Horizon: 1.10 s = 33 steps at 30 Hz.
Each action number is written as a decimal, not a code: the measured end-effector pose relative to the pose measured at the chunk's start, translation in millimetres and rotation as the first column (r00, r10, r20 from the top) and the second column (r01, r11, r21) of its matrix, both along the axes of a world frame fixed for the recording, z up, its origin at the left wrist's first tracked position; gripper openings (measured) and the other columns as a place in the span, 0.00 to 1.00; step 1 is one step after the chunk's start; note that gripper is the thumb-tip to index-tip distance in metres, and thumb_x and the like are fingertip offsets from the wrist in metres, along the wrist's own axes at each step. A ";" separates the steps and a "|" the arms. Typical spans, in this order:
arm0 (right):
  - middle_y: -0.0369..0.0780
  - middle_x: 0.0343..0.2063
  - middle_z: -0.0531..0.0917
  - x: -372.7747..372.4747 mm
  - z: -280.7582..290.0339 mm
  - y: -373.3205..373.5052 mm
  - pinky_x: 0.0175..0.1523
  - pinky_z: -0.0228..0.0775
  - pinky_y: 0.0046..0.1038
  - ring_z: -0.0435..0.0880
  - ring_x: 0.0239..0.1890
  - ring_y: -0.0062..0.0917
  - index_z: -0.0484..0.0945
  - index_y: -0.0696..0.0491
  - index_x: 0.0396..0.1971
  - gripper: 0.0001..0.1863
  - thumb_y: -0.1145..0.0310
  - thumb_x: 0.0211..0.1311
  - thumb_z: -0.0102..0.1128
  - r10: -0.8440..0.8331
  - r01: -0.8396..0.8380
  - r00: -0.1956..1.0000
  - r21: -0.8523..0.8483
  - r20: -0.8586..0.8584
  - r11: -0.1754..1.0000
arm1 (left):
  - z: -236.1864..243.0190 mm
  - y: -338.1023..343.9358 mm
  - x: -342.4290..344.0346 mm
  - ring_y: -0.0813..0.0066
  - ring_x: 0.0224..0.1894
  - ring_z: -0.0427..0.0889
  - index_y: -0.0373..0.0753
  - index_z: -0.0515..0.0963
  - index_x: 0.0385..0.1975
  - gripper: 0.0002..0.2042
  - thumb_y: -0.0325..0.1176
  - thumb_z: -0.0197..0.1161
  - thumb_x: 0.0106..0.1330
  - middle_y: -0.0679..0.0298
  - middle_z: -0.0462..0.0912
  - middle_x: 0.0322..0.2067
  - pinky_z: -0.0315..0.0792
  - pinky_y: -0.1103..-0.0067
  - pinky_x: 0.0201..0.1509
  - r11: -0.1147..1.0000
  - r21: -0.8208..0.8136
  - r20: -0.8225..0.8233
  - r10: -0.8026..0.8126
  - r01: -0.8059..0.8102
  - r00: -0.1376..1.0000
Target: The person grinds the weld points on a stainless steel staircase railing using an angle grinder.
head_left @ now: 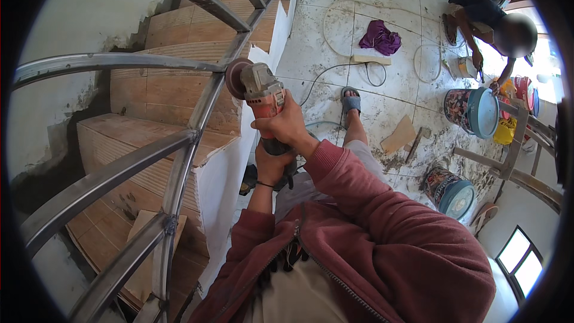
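An orange and grey angle grinder (pixel 265 93) is held at a slant in both hands. My right hand (pixel 287 121) is closed round its upper body, and my left hand (pixel 272 166) grips the dark rear part lower down. The grinder's disc (pixel 236 78) is at a junction of the bare steel railing (pixel 179 182); I cannot tell whether it touches the metal. Behind the railing are tiled steps (pixel 164 110) with a white side face.
A co-worker (pixel 478 18) bends at the upper right, reaching toward buckets (pixel 484 113). Another bucket (pixel 455 198) stands beside a wooden frame (pixel 508 164). Cords, purple cloth (pixel 381 40), a pale block (pixel 371 59) and a cardboard piece (pixel 397 134) lie on the dirty tiled floor (pixel 317 12).
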State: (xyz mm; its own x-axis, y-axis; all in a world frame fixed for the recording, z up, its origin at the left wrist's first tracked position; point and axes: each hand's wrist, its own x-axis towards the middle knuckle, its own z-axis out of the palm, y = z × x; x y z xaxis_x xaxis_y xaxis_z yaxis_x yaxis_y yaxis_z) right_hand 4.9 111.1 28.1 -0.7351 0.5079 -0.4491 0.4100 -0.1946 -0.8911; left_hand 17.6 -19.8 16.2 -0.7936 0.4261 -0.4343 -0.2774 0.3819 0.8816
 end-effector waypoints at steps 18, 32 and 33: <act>0.47 0.38 0.81 -6.8 -1.7 9.0 0.47 0.73 0.29 0.82 0.39 0.33 0.68 0.61 0.46 0.42 0.62 0.26 0.78 0.005 -0.002 0.997 -0.035 0.076 0.999 | -6.7 5.2 -8.5 0.71 0.40 0.81 0.32 0.72 0.44 0.30 0.37 0.77 0.39 0.60 0.81 0.38 0.74 0.76 0.45 1.000 -0.001 0.080 -0.026 0.026 0.996; 0.47 0.39 0.80 -5.2 -6.6 9.7 0.49 0.72 0.29 0.81 0.40 0.33 0.67 0.61 0.47 0.43 0.62 0.26 0.78 0.002 0.000 0.998 -0.036 0.057 0.999 | -4.2 8.6 -5.3 0.73 0.39 0.81 0.33 0.74 0.44 0.27 0.36 0.74 0.41 0.63 0.81 0.37 0.74 0.77 0.43 0.999 -0.026 0.071 -0.025 0.027 0.997; 0.47 0.39 0.80 -5.2 -6.7 8.9 0.49 0.72 0.29 0.81 0.40 0.33 0.67 0.61 0.47 0.43 0.62 0.26 0.78 0.002 0.000 0.998 -0.035 0.058 0.999 | -5.5 7.3 -5.3 0.73 0.39 0.81 0.33 0.74 0.44 0.27 0.36 0.74 0.41 0.63 0.81 0.37 0.74 0.77 0.43 0.999 -0.026 0.072 -0.025 0.027 0.997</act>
State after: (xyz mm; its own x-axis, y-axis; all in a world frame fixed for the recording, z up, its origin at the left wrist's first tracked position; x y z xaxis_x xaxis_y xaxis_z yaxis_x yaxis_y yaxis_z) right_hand -0.3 120.1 21.4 -0.7076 0.4902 -0.5089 0.4614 -0.2248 -0.8582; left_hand 12.4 -12.5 10.7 -0.7489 0.4337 -0.5011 -0.3292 0.4128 0.8493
